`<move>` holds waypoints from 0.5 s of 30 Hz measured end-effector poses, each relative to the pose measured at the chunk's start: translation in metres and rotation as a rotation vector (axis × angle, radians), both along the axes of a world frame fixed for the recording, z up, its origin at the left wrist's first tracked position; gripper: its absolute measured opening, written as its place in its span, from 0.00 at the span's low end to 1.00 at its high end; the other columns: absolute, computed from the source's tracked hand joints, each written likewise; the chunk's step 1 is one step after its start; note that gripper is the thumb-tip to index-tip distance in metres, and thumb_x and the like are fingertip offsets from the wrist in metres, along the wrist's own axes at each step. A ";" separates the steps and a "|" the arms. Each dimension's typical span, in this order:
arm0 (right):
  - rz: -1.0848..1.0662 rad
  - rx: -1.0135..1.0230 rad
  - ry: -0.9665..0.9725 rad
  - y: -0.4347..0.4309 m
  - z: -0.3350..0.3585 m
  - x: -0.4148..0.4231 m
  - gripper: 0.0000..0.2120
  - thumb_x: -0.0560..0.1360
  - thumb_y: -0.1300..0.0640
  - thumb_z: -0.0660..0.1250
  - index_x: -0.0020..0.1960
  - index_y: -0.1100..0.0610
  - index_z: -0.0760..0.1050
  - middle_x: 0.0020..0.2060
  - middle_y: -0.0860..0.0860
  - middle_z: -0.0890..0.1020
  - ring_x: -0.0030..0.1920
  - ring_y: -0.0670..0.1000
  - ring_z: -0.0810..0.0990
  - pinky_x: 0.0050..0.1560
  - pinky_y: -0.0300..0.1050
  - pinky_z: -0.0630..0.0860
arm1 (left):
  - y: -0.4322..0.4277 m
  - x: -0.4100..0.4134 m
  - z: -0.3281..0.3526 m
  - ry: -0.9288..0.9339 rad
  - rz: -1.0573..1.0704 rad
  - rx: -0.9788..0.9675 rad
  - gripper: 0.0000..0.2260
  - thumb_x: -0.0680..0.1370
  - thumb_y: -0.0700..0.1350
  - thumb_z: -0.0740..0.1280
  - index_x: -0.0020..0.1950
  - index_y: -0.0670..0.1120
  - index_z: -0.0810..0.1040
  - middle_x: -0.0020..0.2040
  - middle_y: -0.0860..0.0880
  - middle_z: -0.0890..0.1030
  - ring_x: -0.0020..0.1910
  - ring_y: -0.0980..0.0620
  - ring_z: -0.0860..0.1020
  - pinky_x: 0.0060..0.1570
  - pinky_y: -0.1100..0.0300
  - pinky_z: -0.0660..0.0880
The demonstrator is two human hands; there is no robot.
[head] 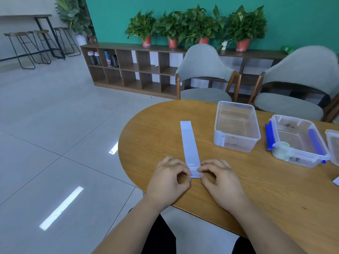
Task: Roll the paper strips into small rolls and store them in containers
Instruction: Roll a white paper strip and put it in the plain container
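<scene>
The left hand point(167, 176) and right hand point(218, 177) each pinch a near corner of the paper strip point(190, 145), which lies flat on the wooden table point(156, 129), its long axis running away from both. Right of the strip stand an empty clear container point(236, 126) and a blue-clipped container point(298, 142); nothing blocks the rolling path.

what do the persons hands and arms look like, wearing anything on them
The left hand and right hand are bare: no gloves, rings or watch visible. The left forearm and right forearm are bare to the frame edge, with no sleeve in view.
</scene>
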State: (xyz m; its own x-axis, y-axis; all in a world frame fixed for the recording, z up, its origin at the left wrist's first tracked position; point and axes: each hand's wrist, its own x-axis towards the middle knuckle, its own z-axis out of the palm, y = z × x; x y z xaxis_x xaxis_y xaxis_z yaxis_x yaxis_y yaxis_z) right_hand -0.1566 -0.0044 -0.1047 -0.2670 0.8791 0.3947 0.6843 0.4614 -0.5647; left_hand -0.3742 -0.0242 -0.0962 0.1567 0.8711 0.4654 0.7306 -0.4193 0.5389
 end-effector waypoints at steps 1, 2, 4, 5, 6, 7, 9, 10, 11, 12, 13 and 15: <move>0.004 0.011 -0.009 0.000 0.000 0.000 0.08 0.76 0.55 0.74 0.53 0.44 0.84 0.57 0.35 0.79 0.63 0.41 0.74 0.62 0.37 0.71 | 0.000 0.000 0.000 -0.002 0.010 0.003 0.05 0.74 0.49 0.75 0.48 0.56 0.85 0.50 0.63 0.82 0.58 0.58 0.76 0.60 0.52 0.74; 0.008 0.020 -0.016 -0.001 0.000 -0.001 0.07 0.76 0.55 0.74 0.53 0.44 0.85 0.58 0.35 0.79 0.63 0.41 0.73 0.62 0.37 0.71 | 0.000 0.000 0.001 -0.003 0.015 -0.001 0.06 0.73 0.49 0.75 0.49 0.56 0.85 0.50 0.63 0.82 0.58 0.58 0.76 0.60 0.53 0.74; 0.020 0.040 -0.019 -0.002 0.001 0.000 0.06 0.76 0.54 0.75 0.52 0.45 0.85 0.56 0.35 0.79 0.63 0.43 0.74 0.62 0.37 0.72 | -0.001 -0.001 0.002 -0.001 0.014 -0.015 0.07 0.73 0.50 0.74 0.50 0.57 0.84 0.50 0.63 0.81 0.58 0.58 0.75 0.60 0.53 0.74; 0.028 0.050 -0.019 -0.003 0.001 0.000 0.06 0.75 0.53 0.75 0.52 0.46 0.85 0.55 0.35 0.79 0.62 0.43 0.75 0.61 0.38 0.72 | -0.001 -0.001 0.002 0.005 0.012 -0.019 0.07 0.73 0.51 0.74 0.51 0.57 0.84 0.50 0.63 0.81 0.58 0.58 0.75 0.60 0.53 0.74; 0.033 0.060 -0.022 -0.003 0.002 0.000 0.06 0.75 0.53 0.76 0.51 0.46 0.85 0.53 0.35 0.80 0.61 0.43 0.75 0.61 0.39 0.73 | -0.001 -0.001 0.002 0.014 0.011 -0.021 0.07 0.73 0.50 0.74 0.51 0.57 0.83 0.49 0.63 0.81 0.57 0.58 0.75 0.59 0.53 0.74; 0.036 0.068 -0.026 -0.003 0.002 0.000 0.06 0.74 0.53 0.77 0.50 0.47 0.85 0.52 0.36 0.80 0.59 0.43 0.75 0.60 0.41 0.75 | -0.001 -0.001 0.002 0.021 0.012 -0.024 0.07 0.73 0.50 0.74 0.51 0.57 0.83 0.49 0.63 0.81 0.56 0.58 0.75 0.59 0.53 0.74; 0.030 0.082 -0.033 -0.003 0.002 -0.001 0.06 0.73 0.54 0.78 0.49 0.47 0.85 0.49 0.36 0.80 0.57 0.44 0.76 0.57 0.43 0.76 | -0.001 -0.001 0.002 0.028 0.017 -0.028 0.07 0.73 0.49 0.74 0.50 0.57 0.82 0.47 0.63 0.81 0.55 0.58 0.75 0.58 0.52 0.73; 0.025 0.087 -0.033 -0.003 0.002 -0.001 0.06 0.72 0.54 0.78 0.48 0.47 0.85 0.48 0.37 0.80 0.56 0.44 0.77 0.56 0.44 0.77 | -0.001 -0.001 0.002 0.026 0.019 -0.028 0.07 0.73 0.49 0.74 0.49 0.57 0.82 0.47 0.63 0.81 0.55 0.58 0.75 0.58 0.52 0.73; 0.021 0.090 -0.031 -0.003 0.002 -0.002 0.06 0.72 0.55 0.79 0.47 0.47 0.85 0.47 0.37 0.80 0.55 0.44 0.77 0.55 0.44 0.77 | -0.001 -0.001 0.002 0.023 0.021 -0.029 0.07 0.73 0.48 0.74 0.49 0.57 0.82 0.46 0.63 0.81 0.55 0.59 0.75 0.58 0.52 0.73; 0.018 0.093 -0.031 -0.003 0.002 -0.002 0.06 0.72 0.55 0.79 0.47 0.47 0.85 0.47 0.36 0.80 0.54 0.44 0.77 0.55 0.44 0.77 | -0.001 -0.001 0.002 0.020 0.021 -0.030 0.07 0.73 0.48 0.74 0.49 0.57 0.82 0.46 0.63 0.81 0.55 0.59 0.75 0.58 0.53 0.73; 0.017 0.097 -0.030 -0.004 0.002 -0.002 0.06 0.72 0.55 0.79 0.47 0.47 0.85 0.47 0.36 0.80 0.54 0.44 0.77 0.54 0.45 0.77 | -0.001 -0.001 0.002 0.019 0.021 -0.030 0.07 0.73 0.48 0.74 0.49 0.57 0.82 0.46 0.63 0.81 0.55 0.59 0.75 0.58 0.53 0.74; 0.023 0.106 -0.024 -0.004 0.003 -0.002 0.05 0.73 0.55 0.78 0.47 0.47 0.86 0.47 0.36 0.80 0.54 0.44 0.77 0.54 0.45 0.77 | -0.001 -0.001 0.002 0.016 0.020 -0.027 0.06 0.74 0.48 0.74 0.49 0.57 0.82 0.46 0.63 0.81 0.54 0.58 0.76 0.58 0.53 0.74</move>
